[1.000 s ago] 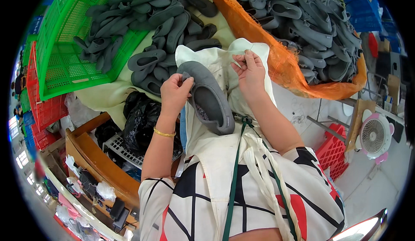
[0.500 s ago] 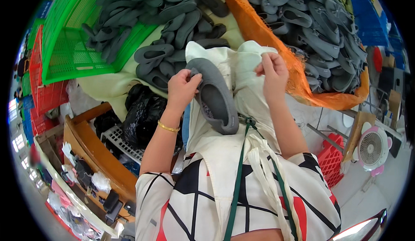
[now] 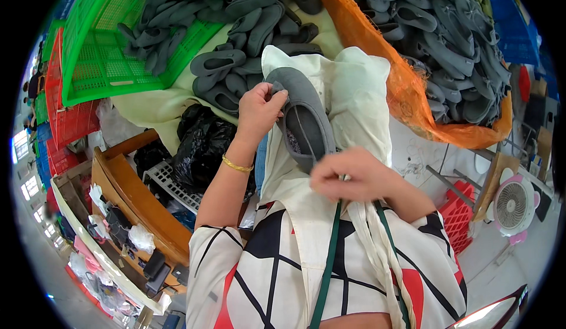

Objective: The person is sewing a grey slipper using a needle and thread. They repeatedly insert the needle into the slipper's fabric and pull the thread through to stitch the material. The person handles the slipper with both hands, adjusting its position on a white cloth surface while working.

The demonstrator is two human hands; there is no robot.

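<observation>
A grey slip-on shoe [image 3: 302, 84] lies on the pale cloth over my lap, toe away from me and opening upward. Thumb and fingers of my left hand [image 3: 263, 109] pinch a small grey piece at the left edge of its toe, probably a bow. A thin pale line, perhaps a thread, runs across the dark inside of the shoe. My right hand [image 3: 349, 174] is beside the heel, smeared by motion. Its fingers look curled together, and whatever they may hold does not show.
A green crate [image 3: 88, 63] of grey shoes lies tipped at the far left. More shoes form a pile [image 3: 218, 63] before me and fill an orange sack [image 3: 383, 52] at the right. A black plastic bag [image 3: 206, 152], wooden drawer [image 3: 135, 193] and fan [image 3: 512, 204] stand around.
My right hand has swung down from above the right side of my lap to the shoe's heel. My left hand keeps its pinch at the toe.
</observation>
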